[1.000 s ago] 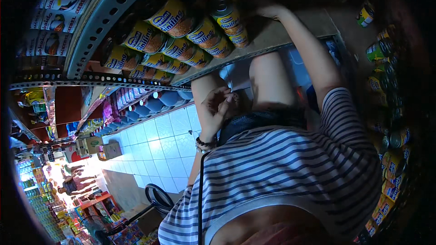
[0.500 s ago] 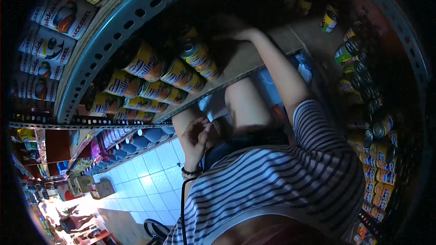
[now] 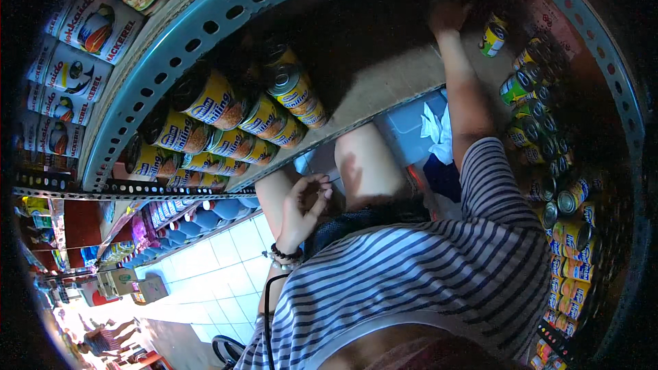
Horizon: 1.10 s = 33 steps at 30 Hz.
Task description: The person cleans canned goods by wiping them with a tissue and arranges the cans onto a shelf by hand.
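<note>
My right hand [image 3: 449, 15] reaches deep into the dark shelf, with its arm stretched out over the shelf board [image 3: 394, 85]. Shadow hides its fingers, so any hold does not show. Just to its right stands a single yellow-and-green can [image 3: 493, 35]. My left hand [image 3: 306, 204] is held above my lap, fingers loosely curled and thumb tip close to the fingertips. Nothing shows in it. Ahead of it, on the left part of the board, yellow-labelled cans [image 3: 212, 103] stand in stacked rows.
A perforated metal shelf frame [image 3: 210, 27] curves in front. Larger white-labelled cans [image 3: 94, 26] stand on the upper left shelf. More stacked cans [image 3: 572, 240] line the right side. White crumpled plastic [image 3: 436, 130] lies below the board. Tiled floor [image 3: 226, 270] extends at the left.
My right hand has moved right and farther into the shelf, toward the single can. My left hand has turned slightly and stays above my lap. The white plastic shows more fully.
</note>
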### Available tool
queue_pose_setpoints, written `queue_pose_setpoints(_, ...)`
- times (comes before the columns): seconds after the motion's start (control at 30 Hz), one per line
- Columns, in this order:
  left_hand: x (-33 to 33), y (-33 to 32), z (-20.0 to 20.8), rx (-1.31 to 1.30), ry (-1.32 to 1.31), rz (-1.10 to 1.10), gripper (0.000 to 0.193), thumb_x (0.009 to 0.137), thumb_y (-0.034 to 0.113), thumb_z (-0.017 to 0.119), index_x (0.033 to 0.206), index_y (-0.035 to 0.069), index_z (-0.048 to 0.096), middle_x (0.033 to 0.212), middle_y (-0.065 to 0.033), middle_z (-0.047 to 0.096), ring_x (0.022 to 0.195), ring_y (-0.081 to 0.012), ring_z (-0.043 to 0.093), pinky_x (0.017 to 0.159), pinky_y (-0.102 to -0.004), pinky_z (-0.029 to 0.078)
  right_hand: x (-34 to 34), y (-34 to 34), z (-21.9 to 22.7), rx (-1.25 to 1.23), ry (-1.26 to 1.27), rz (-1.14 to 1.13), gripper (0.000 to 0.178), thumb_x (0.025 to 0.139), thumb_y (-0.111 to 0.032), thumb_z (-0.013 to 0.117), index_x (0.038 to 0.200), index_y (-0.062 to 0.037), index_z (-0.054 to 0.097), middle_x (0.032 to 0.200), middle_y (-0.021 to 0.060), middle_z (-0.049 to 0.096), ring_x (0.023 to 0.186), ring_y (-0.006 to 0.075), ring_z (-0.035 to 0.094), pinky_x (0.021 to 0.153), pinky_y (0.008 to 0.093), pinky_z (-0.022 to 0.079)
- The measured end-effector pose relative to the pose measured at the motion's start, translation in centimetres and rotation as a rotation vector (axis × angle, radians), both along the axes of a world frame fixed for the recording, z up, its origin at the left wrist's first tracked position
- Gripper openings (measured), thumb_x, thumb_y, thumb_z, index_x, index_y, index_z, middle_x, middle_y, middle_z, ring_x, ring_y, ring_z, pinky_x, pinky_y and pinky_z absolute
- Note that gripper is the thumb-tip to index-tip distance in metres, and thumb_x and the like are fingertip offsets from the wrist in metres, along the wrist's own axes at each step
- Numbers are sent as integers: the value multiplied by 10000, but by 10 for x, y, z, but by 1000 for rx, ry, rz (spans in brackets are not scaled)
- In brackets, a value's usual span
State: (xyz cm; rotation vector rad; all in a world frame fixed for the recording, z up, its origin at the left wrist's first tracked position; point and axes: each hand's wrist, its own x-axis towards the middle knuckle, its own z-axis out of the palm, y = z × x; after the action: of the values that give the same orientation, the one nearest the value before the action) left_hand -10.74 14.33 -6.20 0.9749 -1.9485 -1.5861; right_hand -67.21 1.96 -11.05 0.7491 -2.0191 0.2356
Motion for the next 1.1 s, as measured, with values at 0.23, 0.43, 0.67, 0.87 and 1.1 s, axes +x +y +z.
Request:
queue_pose_setpoints(0.23,-45,-17,23,-206,-101,-286,310,867,17,654,1168,-20,587,1140,-135,647,1072,-207,629,938,-315,487,-12,26,19,258,96,66,543,811,-276,630,1337,-183,537,1380,136,509,1307,363,429,1097,623,237)
queue_pose_setpoints(0.43,-119,-34,32,-468,-37,-542,426,804,63,692,1202,-7,559,1136,-158,648,1072,-303,630,944,-375,487,26,34,31,61,-181,350,621,756,-185,725,1342,-164,522,1400,162,485,1259,371,470,1130,534,271)
queue_pose_setpoints(0.67,-223,-60,-8,-859,243,88,701,758,153,769,1297,-73,384,1177,-262,563,1115,-413,555,985,-441,445,168,70,64,9,-894,873,740,627,-273,852,1262,-33,558,1189,232,614,1101,407,586,942,425,476)
queue_pose_setpoints(0.87,-251,-86,-33,-594,123,311,645,769,253,789,1189,-98,449,1129,-327,547,1059,-468,543,919,-485,449,158,82,68,-112,-922,1206,696,720,-258,833,1307,-22,544,1247,173,605,1190,290,555,1040,390,406)
queue_pose_setpoints(1.1,-255,-97,-42,-510,211,239,586,693,310,863,1011,-75,557,967,-266,633,910,-412,625,784,-447,503,-2,52,-16,-619,-338,305,606,710,-216,840,1216,-6,581,1178,169,635,1079,291,605,948,393,466)
